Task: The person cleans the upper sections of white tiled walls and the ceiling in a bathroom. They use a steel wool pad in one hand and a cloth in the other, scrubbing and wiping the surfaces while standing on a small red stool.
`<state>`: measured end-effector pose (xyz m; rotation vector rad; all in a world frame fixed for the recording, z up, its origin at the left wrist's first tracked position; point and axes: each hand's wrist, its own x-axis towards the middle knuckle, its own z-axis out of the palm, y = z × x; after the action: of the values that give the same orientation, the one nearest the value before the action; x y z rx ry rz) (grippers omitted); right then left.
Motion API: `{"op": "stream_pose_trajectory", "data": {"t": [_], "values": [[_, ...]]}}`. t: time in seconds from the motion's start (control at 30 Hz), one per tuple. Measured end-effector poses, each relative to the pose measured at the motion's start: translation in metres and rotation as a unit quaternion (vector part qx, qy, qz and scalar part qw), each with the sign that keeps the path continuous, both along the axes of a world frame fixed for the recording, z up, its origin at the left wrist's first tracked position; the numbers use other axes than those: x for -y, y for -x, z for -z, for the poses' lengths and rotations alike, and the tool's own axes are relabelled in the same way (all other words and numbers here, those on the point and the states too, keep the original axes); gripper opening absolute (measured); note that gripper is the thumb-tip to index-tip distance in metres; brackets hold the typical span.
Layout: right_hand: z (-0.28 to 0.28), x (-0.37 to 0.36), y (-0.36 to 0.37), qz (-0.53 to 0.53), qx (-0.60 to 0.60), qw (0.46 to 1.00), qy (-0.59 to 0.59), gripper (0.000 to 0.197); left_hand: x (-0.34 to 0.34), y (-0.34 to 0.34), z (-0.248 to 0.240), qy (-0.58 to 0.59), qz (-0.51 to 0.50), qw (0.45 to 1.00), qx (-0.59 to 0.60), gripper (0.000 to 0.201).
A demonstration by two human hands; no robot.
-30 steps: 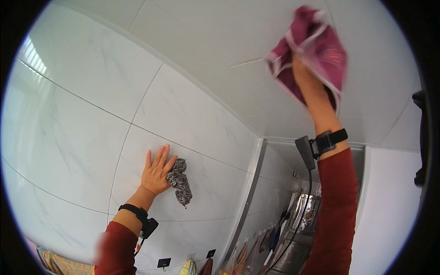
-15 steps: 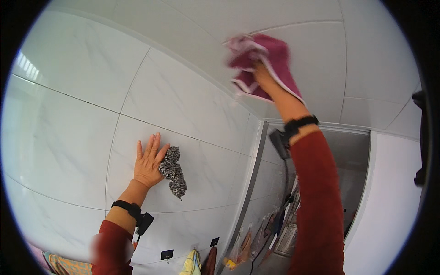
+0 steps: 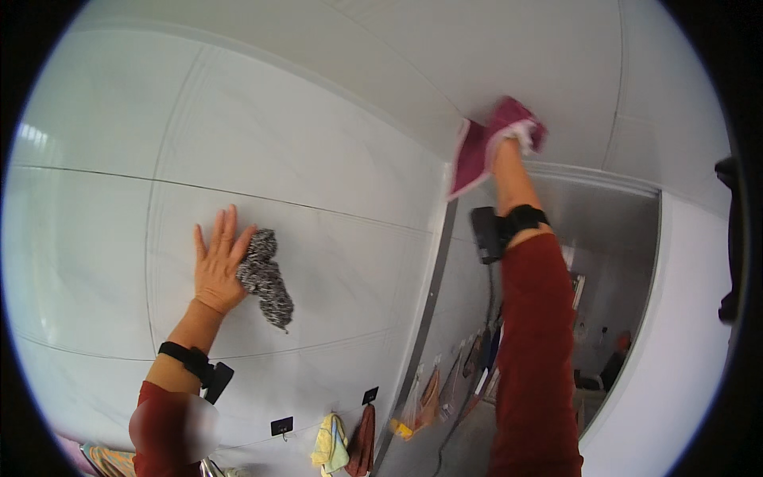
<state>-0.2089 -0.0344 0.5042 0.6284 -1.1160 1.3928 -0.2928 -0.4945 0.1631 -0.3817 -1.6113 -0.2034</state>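
Observation:
My left hand (image 3: pixel 218 266) lies against the white tiled wall (image 3: pixel 334 262) with its fingers stretched and apart. A bunched, speckled grey-and-black scrubbing cloth (image 3: pixel 266 278) hangs at its thumb side, pinned by the thumb against the tiles. Higher up and to the right, my right hand (image 3: pixel 509 149) is closed on a magenta cloth (image 3: pixel 477 151) with a pale edge. That cloth meets the pale panelled surface (image 3: pixel 548 71) above the doorway, near the corner. The cloth covers most of the right hand's fingers. Both wrists wear black straps with small boxes.
A metal-framed doorway (image 3: pixel 433 310) opens below my right arm, with bags (image 3: pixel 429 397) hanging inside. Far through it, a person (image 3: pixel 618 362) is partly visible. Low on the tiled wall hang a yellow towel (image 3: pixel 331 445), a brown towel (image 3: pixel 363 441) and a black hook (image 3: pixel 282 426).
My right hand has swept the magenta cloth rightward and down, toward the doorway's top. The view has shifted; my left hand stays on the tiles with the grey cloth.

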Motion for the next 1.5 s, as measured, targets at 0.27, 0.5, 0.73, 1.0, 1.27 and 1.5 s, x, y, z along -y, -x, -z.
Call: {"op": "stream_pose_trajectory", "data": {"t": [0.27,0.5,0.73,1.0,1.27,1.5], "values": [[0.024,0.032,-0.075,-0.104,-0.054,0.993,0.007,0.019,0.001,0.006,0.002,0.002,-0.026,1.0,-0.013,0.061],[0.026,0.017,-0.086,0.03,-0.037,0.999,0.003,0.012,0.0,0.01,0.001,-0.001,-0.033,0.999,-0.038,0.063],[0.016,-0.067,-0.155,-0.052,-0.017,0.998,0.033,0.017,0.001,0.01,0.001,0.012,-0.049,0.997,-0.053,0.061],[0.019,-0.088,-0.143,-0.015,-0.029,0.993,0.112,0.013,0.0,0.006,0.001,0.005,-0.03,0.999,-0.02,0.057],[0.004,-0.001,-0.126,-0.055,-0.178,0.982,-0.013,0.01,-0.001,0.002,-0.001,-0.005,-0.038,0.999,-0.021,0.058],[0.024,0.122,-0.045,0.481,-0.205,0.841,-0.138,0.079,-0.001,0.003,-0.003,0.006,-0.046,0.998,-0.029,0.057]]}}
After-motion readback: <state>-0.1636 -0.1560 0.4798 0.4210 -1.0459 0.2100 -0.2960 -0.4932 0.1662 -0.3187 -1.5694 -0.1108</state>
